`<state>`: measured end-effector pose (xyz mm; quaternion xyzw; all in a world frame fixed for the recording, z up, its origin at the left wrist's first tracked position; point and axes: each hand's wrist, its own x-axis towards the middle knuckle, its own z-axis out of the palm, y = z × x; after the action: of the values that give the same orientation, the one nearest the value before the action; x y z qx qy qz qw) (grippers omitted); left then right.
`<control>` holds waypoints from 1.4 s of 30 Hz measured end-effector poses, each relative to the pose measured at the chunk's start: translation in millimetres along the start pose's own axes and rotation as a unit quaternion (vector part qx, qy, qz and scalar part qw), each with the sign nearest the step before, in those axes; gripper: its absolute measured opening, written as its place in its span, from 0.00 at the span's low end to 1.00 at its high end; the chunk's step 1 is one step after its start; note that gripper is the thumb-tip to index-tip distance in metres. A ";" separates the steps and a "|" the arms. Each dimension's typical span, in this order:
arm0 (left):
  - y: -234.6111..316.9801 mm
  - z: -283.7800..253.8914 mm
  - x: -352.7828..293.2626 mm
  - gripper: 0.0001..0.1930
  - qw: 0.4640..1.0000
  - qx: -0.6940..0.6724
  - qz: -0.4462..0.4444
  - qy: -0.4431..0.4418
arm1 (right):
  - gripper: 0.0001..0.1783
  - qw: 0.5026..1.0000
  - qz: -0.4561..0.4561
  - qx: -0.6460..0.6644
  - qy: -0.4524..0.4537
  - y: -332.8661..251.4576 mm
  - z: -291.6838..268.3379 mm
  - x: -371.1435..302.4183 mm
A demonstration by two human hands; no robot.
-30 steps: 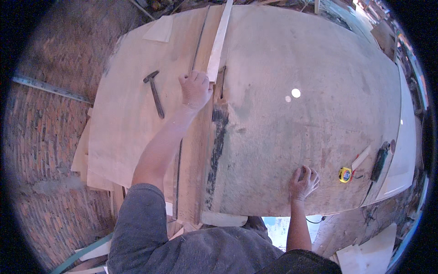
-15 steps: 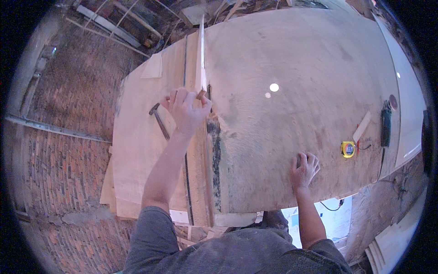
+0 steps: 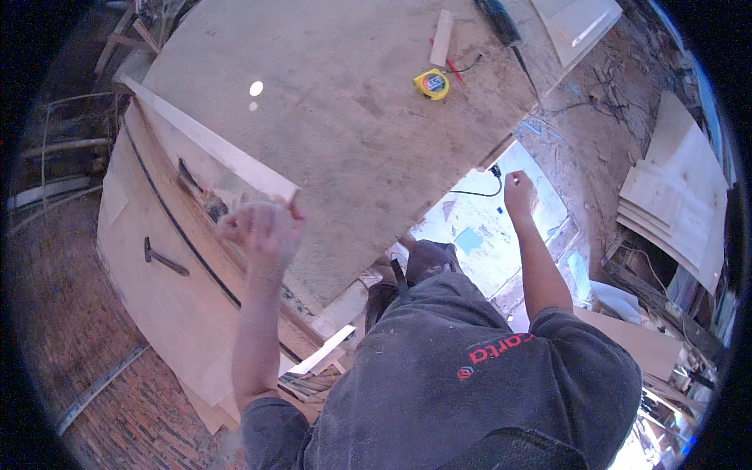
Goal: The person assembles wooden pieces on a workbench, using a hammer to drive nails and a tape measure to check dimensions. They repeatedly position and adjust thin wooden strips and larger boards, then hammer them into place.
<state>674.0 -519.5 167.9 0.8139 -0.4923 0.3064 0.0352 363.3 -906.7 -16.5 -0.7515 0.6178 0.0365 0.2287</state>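
My left hand (image 3: 266,233), slightly blurred, is closed on the near end of a long, pale wooden strip (image 3: 211,142). The strip runs toward the far left, tilted along the edge of a large wooden worktop (image 3: 352,164). Off the worktop's near right edge, my right hand (image 3: 520,194) is raised in the air with its fingers curled in, and no object shows in it. A hammer (image 3: 166,258) lies on the plywood left of my left hand. On the far part of the worktop lie a yellow tape measure (image 3: 432,84) and a short wooden piece (image 3: 442,37).
A dark corded power tool (image 3: 498,22) lies at the worktop's far edge. Stacked pale boards (image 3: 666,200) stand on the right. Below my right hand is a white, brightly lit surface (image 3: 489,235) with a black cable. A brick surface (image 3: 63,313) fills the left side.
My view has swung to the right. My left hand has drawn the strip's end nearer to me. My right hand has left the worktop and risen beyond its edge, fingers curled.
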 end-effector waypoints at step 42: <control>256.1 -63.5 -160.7 0.21 0.776 -0.391 -0.495 -0.007 | 0.17 0.790 -0.084 0.199 -0.574 104.5 -118.1 -163.5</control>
<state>381.2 -502.7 70.9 0.8638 -0.0995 0.0219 0.4934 199.4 -817.3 112.9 -0.5792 0.3009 0.3181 0.6876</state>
